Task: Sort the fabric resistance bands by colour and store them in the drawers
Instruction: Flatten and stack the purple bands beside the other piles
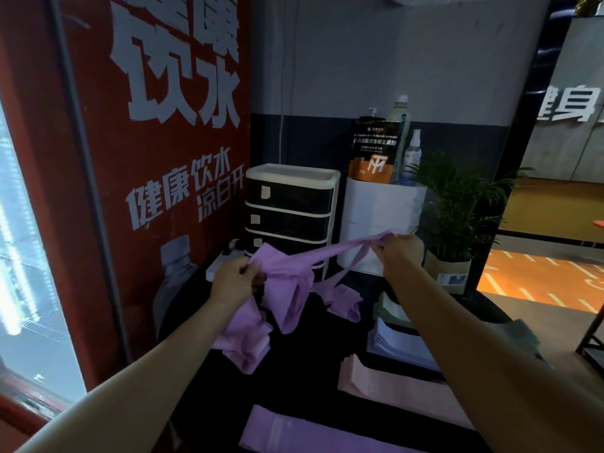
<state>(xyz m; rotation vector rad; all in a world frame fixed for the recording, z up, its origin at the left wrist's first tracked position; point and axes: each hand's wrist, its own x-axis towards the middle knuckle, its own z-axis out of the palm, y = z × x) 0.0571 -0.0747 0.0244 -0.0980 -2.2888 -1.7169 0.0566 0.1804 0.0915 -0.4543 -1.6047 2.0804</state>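
Observation:
Both my hands hold a bunch of purple fabric bands [284, 289] above the dark table [313, 387]. My left hand [233, 279] grips the bunch at its left side, and loops hang down from it. My right hand [400, 248] pinches one purple band and holds it stretched up to the right. Behind them stands a small drawer unit [291, 207] with dark, closed drawer fronts. On the table lie a purple band [294, 429], a pink pile [385, 380], a pale blue pile [398, 344] and a grey-green pile [390, 310].
A red poster panel [147, 158] walls off the left. A white box [379, 217] beside the drawers carries a black-and-orange pouch [372, 148] and bottles [410, 155]. A potted plant [457, 204] stands at the right.

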